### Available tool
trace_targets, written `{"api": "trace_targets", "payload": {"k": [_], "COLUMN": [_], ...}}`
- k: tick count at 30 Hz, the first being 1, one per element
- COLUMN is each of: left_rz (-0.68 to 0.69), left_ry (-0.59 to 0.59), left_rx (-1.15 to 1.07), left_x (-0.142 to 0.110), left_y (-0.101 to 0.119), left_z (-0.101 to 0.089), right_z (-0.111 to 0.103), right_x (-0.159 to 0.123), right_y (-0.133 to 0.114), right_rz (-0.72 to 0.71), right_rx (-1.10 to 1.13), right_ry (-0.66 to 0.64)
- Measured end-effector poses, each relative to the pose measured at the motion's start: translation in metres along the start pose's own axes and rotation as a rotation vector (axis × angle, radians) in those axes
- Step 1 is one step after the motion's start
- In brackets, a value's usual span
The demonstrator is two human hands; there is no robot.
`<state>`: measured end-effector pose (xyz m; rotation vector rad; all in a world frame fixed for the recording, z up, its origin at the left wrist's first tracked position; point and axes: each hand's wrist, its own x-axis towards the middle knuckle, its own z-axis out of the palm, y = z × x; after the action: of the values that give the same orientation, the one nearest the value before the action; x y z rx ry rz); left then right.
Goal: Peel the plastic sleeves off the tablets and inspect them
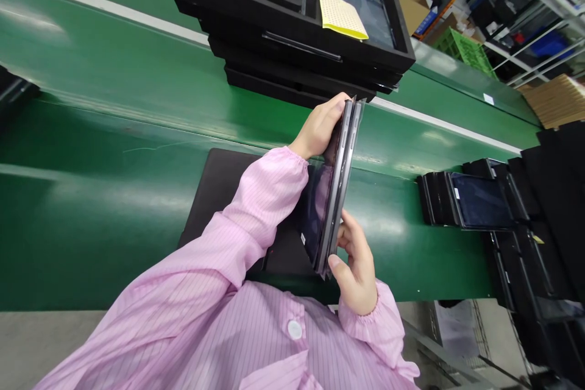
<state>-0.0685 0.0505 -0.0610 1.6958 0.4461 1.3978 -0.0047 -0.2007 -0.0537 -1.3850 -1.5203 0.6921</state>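
Two tablets [336, 195] with dark screens are held together on edge, side by side, in clear film. My left hand [320, 125] grips their far end, its fingers over the top corner. At the near end, my right hand [356, 265] is curled against the tablets, with the thumb at the lower corner and the fingers along the right face. Below them a flat black tray or board [228, 189] lies on the green bench [123, 213], partly covered by my left sleeve.
A stack of black foam trays [292, 30] stands at the back, with a yellow sheet [342, 12] and a bagged tablet [372, 12] on top. To the right, several tablets [482, 201] lean beside more stacked black trays [543, 213]. Shelving [525, 30] and a green crate [464, 52] stand behind.
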Motion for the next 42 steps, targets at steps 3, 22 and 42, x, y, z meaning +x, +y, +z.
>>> {"api": "trace_targets", "payload": {"k": [3, 22, 42], "left_rz": [0.003, -0.004, 0.098], "left_ry": [0.009, 0.037, -0.001], "left_rx": [-0.002, -0.004, 0.037], "left_x": [0.001, 0.001, 0.0], "left_y": [-0.008, -0.029, -0.013], "left_z": [0.0, 0.0, 0.004], "right_z": [0.001, 0.014, 0.008], "right_x": [0.001, 0.018, 0.021], "right_y": [0.002, 0.005, 0.008], "right_rz": [0.052, 0.164, 0.093], "right_rx": [0.048, 0.268, 0.134], "right_ry": [0.032, 0.144, 0.142]}}
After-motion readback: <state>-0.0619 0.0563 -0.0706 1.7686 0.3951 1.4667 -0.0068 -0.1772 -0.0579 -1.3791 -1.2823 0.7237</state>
